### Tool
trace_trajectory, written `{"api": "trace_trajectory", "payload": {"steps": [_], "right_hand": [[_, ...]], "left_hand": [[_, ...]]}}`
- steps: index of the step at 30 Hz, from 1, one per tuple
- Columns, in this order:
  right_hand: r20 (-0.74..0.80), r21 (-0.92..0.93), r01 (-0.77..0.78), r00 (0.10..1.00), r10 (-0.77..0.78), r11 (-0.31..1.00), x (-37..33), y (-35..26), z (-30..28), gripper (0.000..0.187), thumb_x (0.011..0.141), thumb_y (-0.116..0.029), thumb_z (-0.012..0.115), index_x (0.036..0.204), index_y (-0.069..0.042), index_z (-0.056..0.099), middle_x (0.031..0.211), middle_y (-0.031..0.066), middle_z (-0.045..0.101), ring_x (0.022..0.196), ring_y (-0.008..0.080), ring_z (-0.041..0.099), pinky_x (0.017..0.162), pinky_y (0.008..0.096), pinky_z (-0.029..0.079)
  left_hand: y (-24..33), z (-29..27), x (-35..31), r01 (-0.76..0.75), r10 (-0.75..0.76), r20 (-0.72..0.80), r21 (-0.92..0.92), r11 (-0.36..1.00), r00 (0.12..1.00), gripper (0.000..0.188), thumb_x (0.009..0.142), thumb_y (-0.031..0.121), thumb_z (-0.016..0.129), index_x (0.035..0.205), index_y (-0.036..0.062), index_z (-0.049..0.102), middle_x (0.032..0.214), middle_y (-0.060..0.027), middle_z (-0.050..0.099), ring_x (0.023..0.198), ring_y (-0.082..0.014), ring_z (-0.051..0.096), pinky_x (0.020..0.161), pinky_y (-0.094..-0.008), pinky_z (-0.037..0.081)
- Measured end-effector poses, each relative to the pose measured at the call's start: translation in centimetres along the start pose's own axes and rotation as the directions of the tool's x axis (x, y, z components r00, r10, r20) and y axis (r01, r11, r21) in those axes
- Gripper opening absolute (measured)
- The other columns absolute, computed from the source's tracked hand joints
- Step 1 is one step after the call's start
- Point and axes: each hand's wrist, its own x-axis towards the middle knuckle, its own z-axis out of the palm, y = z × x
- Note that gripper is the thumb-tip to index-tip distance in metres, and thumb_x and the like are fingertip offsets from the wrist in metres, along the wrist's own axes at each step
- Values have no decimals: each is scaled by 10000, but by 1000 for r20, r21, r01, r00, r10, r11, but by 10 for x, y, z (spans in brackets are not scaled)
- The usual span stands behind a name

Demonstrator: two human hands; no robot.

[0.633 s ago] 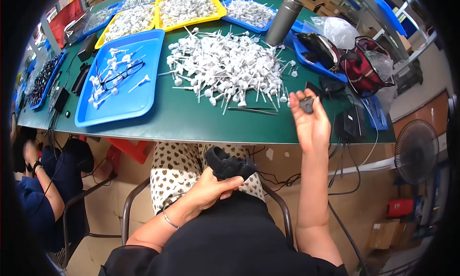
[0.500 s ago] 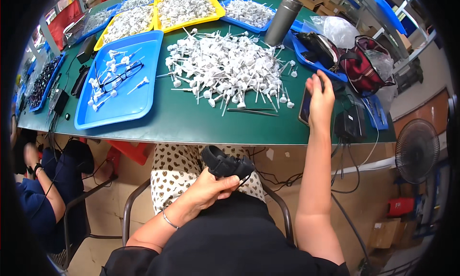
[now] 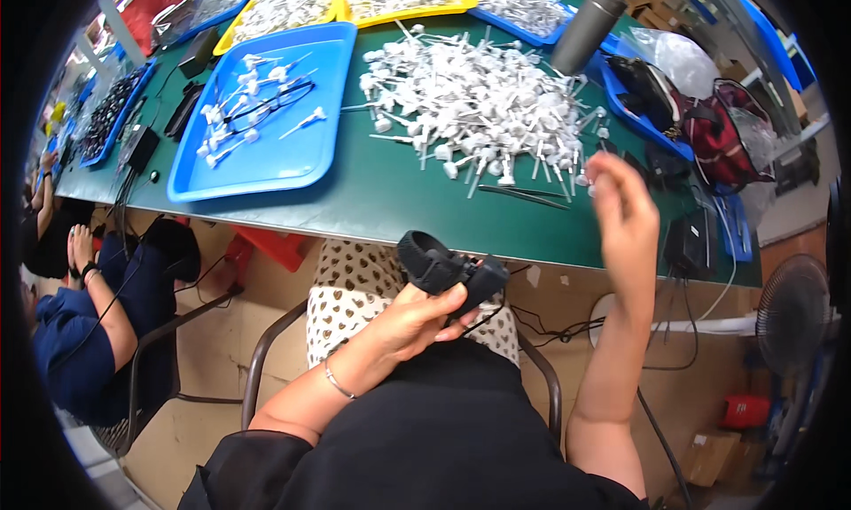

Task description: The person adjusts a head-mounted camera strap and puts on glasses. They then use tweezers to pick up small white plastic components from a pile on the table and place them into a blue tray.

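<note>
Worktop (image 3: 399, 205) ahead, white-part pile (image 3: 487, 102) on it, holding right hand (image 3: 628, 209) near its right edge, grip too blurred to judge. Gripping black strapped item (image 3: 483, 282) in left hand (image 3: 412, 321) above lap (image 3: 359, 280), ideally pressing thumb (image 3: 443, 302) firmly, leaving strap (image 3: 424, 264) untwisted.

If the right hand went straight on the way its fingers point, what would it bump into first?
Probably the right edge of the white parts pile, just beyond the right hand's blurred fingertips, though its height is unclear.
</note>
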Motion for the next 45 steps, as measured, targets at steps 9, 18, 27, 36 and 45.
{"api": "trace_trajectory", "payload": {"steps": [9,18,27,36,45], "right_hand": [[407,606,-374,904,130,702,-94,-11,56,549,896,-42,701,1381,28,453,1372,139,551,1201,205,570,1018,352,465],[457,721,-287,881,-121,631,-105,-5,35,499,862,94,651,1329,25,488,1342,171,566,1220,219,563,1046,351,452],[408,708,-315,913,-1,633,-117,9,23,510,890,66,643,1359,18,447,1306,172,578,1214,234,565,1054,370,447],[333,624,-268,941,61,734,-122,-4,33,490,929,34,627,1382,12,441,1260,101,576,1136,166,573,981,309,473],[347,556,-215,938,11,803,-114,-10,18,545,893,49,670,1380,45,426,1257,135,584,1122,174,597,955,309,509]], "left_hand": [[-2,13,1,-178,169,57,392,903,984,584,972,100,590,1490,103,320,1143,-38,547,997,-110,521,795,-281,469],[24,4,-16,-183,184,15,224,957,983,366,955,93,598,1299,-26,557,1252,-100,611,1178,-174,569,1001,-319,459],[16,4,-24,-171,280,-95,593,787,955,148,912,33,674,1034,14,591,970,-51,655,873,-102,629,741,-257,529],[-8,22,-19,-375,348,152,501,780,925,277,982,65,572,1244,7,641,1303,-109,589,1207,-216,567,1037,-335,455],[27,50,-2,-636,300,569,604,479,766,428,986,47,458,1408,-25,487,1496,-181,439,1429,-319,356,1187,-433,250]]}}
